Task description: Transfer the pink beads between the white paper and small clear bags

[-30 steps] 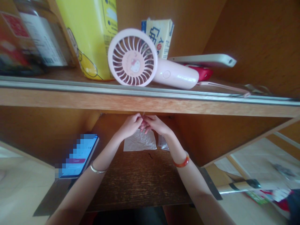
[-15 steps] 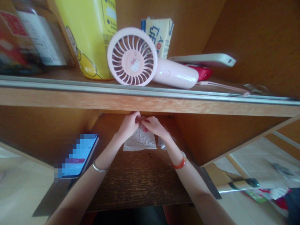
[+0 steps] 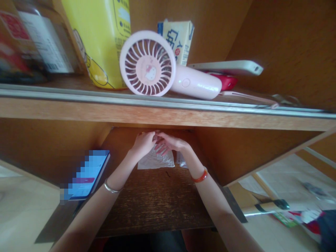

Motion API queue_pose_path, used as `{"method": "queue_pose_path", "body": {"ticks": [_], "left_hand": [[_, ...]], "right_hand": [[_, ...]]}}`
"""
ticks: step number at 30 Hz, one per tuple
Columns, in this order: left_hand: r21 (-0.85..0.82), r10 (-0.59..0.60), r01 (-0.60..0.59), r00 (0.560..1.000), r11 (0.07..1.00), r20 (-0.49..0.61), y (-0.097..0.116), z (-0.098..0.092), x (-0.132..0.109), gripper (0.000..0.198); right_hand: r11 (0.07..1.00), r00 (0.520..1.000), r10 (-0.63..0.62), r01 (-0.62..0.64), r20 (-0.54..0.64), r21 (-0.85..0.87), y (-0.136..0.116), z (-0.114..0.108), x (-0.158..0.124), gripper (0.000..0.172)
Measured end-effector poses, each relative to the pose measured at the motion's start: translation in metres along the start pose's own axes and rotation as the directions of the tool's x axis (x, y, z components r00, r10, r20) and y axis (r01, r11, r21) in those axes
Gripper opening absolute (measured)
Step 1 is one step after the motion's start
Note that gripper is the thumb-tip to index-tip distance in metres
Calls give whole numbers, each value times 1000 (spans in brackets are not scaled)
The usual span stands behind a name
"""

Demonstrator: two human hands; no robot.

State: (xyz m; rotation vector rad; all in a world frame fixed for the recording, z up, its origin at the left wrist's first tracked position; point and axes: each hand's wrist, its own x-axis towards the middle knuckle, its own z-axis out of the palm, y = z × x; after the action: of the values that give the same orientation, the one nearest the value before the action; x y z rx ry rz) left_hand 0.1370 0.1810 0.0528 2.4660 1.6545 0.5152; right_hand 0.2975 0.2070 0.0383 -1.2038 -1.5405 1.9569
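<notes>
My left hand [image 3: 145, 144] is closed, its thumb and fingers pinched together over something too small to make out. Close against its fingertips is my right hand [image 3: 170, 141], whose lower fingers are spread apart and point down to the left. Below both hands lies a crumpled white sheet [image 3: 154, 161], perhaps tissue or thin wrapping, on the dark wooden desktop [image 3: 157, 199]. Partly behind my right wrist sits a small clear plastic packet [image 3: 181, 161]. A silver bangle circles my left wrist, and an orange-red one my right.
Overhead, a shelf edge [image 3: 168, 113] spans the view. A pink handheld fan [image 3: 148, 64], a yellow container [image 3: 105, 42], a drink carton [image 3: 185, 38] and a pale flat device [image 3: 228, 65] stand or lie there. A lit tablet or phone [image 3: 89, 175] leans at left.
My right hand has loosened from a pinch, its fingers fanning out and its wrist lifting slightly. My left hand has dipped a little and stays closed. The white sheet has stayed in place.
</notes>
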Motion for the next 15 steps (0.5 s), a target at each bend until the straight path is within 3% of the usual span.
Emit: {"method": "queue_pose_path", "body": {"ticks": [3,7,10,15], "left_hand": [[-54,36,-39,998,998,-48,-1,1,1,29],[-170,122,-139,987,976,-103,-5,8,4,35],[-249,137,-159,985,955,-106,-10,11,7,24],[-386,148,-193,979,902,-142,-21,5,11,17]], "right_hand": [[955,999,-5,-11,53,296,4,-6,12,52],[814,998,-63,46,9,579,12,-10,29,28],[770,996,-82,40,37,637,18,-15,35,14],[822,994,-105,94,-13,561,25,-26,36,9]]}}
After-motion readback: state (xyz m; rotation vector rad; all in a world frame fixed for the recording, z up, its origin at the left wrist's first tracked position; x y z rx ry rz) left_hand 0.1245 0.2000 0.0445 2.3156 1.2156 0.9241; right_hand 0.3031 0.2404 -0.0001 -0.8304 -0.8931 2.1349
